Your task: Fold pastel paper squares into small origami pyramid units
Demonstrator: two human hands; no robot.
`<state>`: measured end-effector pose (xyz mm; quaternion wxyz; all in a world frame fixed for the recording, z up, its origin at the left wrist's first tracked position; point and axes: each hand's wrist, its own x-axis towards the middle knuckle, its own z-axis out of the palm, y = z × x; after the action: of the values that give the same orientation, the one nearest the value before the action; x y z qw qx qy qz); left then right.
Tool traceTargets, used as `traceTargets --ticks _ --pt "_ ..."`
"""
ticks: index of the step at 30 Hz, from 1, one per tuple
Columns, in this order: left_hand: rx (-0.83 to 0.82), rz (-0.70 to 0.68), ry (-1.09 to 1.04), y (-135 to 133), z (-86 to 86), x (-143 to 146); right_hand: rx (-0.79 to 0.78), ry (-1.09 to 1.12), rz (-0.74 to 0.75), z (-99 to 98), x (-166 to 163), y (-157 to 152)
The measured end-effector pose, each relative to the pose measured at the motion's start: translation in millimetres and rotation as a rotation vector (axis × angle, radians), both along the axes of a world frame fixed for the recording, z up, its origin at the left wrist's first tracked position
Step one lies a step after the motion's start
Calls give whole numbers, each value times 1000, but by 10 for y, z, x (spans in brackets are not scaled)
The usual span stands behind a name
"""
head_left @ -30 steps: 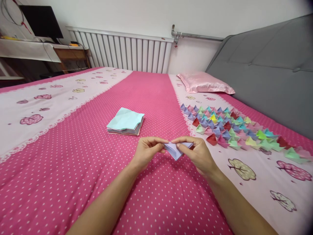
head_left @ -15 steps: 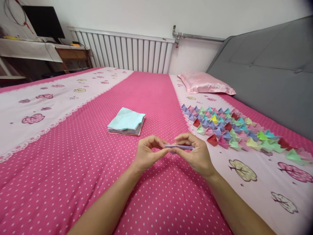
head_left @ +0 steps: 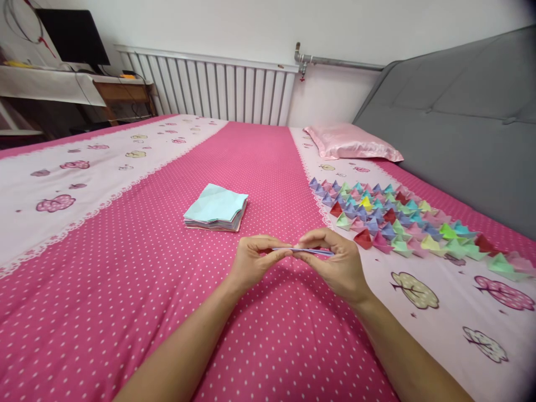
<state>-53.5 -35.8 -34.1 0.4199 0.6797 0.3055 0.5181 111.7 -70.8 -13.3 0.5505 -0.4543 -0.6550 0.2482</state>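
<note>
A small folded lilac paper [head_left: 312,251] is held flat and edge-on between both hands above the pink dotted bedspread [head_left: 125,290]. My left hand [head_left: 251,262] pinches its left end with thumb and fingers. My right hand [head_left: 335,265] pinches its right part, fingers curled over it. A stack of square coloured papers [head_left: 216,208], light blue on top, lies on the bed a little beyond my left hand. Several folded paper boats [head_left: 389,220] in many colours lie in rows to the right of my right hand.
A pink satin pillow [head_left: 352,142] lies at the far right by the grey padded headboard [head_left: 456,123]. A white radiator [head_left: 209,86] runs along the far wall. A desk with a dark monitor [head_left: 71,36] stands at the far left.
The lilac paper was tilted with a point hanging down; it has been turned and pressed flat, now seen edge-on. Both hands have stayed in about the same place.
</note>
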Motion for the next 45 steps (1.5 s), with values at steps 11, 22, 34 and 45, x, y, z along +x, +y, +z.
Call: traceTargets --ticks 11,22,34,45 --pt "182 23 -11 -6 -18 -17 19 -59 63 -2 47 20" --pt "53 -13 86 -27 14 -16 -108 -10 64 10 91 33" --pt "-92 -94 68 9 -41 4 -208 -60 59 28 147 94" --pt "53 41 197 -30 -3 10 -224 -135 139 6 64 33"
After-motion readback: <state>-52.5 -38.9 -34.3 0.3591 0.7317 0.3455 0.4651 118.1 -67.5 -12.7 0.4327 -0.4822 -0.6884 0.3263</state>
